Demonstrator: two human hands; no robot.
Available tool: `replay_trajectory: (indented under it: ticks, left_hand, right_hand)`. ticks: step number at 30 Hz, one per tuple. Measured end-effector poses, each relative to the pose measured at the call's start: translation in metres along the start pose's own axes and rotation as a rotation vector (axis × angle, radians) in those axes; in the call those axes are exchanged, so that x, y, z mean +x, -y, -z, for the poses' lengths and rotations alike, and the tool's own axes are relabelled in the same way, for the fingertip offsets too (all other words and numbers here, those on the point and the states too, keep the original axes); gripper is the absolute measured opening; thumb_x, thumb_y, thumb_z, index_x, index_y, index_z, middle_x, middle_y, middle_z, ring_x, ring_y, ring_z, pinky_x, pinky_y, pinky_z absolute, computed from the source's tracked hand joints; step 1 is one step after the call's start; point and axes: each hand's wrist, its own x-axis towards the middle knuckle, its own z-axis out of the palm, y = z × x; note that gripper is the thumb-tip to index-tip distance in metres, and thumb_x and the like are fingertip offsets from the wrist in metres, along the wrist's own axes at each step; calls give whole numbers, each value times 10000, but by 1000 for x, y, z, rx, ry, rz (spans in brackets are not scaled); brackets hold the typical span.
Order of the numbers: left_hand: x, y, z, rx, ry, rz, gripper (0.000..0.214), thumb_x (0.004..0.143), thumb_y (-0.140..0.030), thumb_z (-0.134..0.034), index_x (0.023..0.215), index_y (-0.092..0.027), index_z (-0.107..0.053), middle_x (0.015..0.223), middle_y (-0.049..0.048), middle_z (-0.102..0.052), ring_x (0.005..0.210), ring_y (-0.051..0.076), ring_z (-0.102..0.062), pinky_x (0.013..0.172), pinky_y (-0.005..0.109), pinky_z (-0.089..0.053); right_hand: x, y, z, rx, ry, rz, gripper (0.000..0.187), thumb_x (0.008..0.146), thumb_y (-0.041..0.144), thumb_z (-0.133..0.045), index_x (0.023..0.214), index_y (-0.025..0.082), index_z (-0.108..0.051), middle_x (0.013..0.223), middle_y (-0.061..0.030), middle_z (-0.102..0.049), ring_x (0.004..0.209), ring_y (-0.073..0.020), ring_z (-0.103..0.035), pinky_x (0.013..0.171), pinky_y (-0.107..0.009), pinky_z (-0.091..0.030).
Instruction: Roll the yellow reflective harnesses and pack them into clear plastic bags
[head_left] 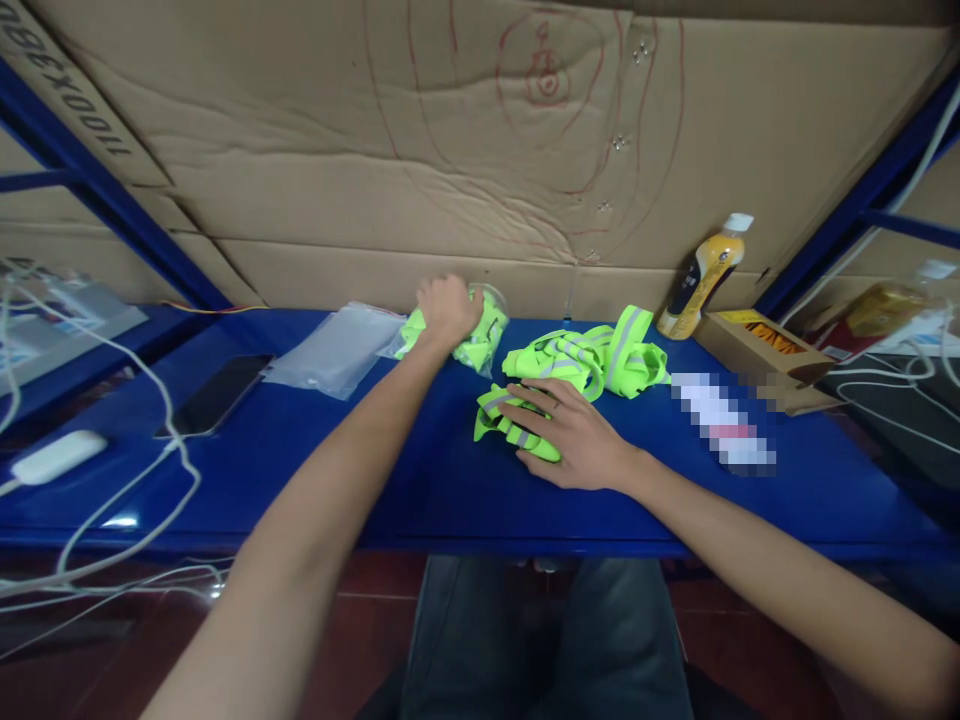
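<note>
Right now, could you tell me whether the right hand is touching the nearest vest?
Touching. The head view shows the right hand lying flat, palm down, on the nearest vest; the left hand grips a bagged vest farther off.

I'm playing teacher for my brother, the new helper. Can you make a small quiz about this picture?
1. Fill in: the bottle stands by a wall of ____.
2. True or false: the right hand lies flat on a green strap.
3. What does the left hand grip? A) bottle B) green bundle C) phone
Key: 1 cardboard; 2 true; 3 B.
</note>
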Motion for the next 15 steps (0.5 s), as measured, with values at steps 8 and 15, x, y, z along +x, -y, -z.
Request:
replay_trajectory:
  ticks: [8, 15]
  left_hand:
    - [-47, 6, 0, 159, 265, -311, 677, 1124, -441, -416, 1693, -92, -535, 1800, 218, -437, 1722, 506, -237, 1373, 731, -145]
    - [-58, 14, -1, -11, 74, -387, 652, 1152, -493, -377, 1632, -96, -568, 1742, 242, -506, 1671, 417, -380, 1391, 628, -207]
  right_hand:
    - [-4, 1, 0, 118, -53, -62, 697, 1006, 357, -703, 1629, 98, -529, 1696, -277, -520, 1611, -383, -523, 1279, -593, -541]
    - [-4, -5, 2, 186, -16, -106, 588, 993, 316, -726, 1544, 134, -629, 1580, -262, -651, 1525, -382, -634, 1241, -608, -579]
